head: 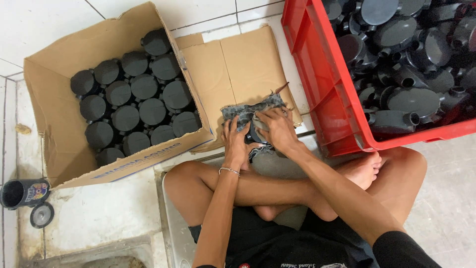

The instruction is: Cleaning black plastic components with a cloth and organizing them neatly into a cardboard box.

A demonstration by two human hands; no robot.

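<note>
Grey, frayed cloth (250,113) is bunched between both hands, just ahead of the person's crossed legs and low over the flattened cardboard sheet (233,64) on the floor. The left hand (234,141) curls around the near left side of the bundle, fingers closed on cloth and on a black round plastic part (256,136) that shows as a dark patch under the fabric. The right hand (278,128) lies over the top right, fingers pressed down and gripping the cloth against the same part. Both hands touch it, so neither is nearer; the part sits directly between them, and its long axis cannot be told because the cloth hides most of it.

To the left, the open cardboard box (54,124) holds black round parts of the same kind, standing close together in neat rows with flat faces upward. To the right, the red plastic crate (322,94) is heaped with dark grey-black parts lying at all angles. A black mug (21,192) lies on its side at far left.
</note>
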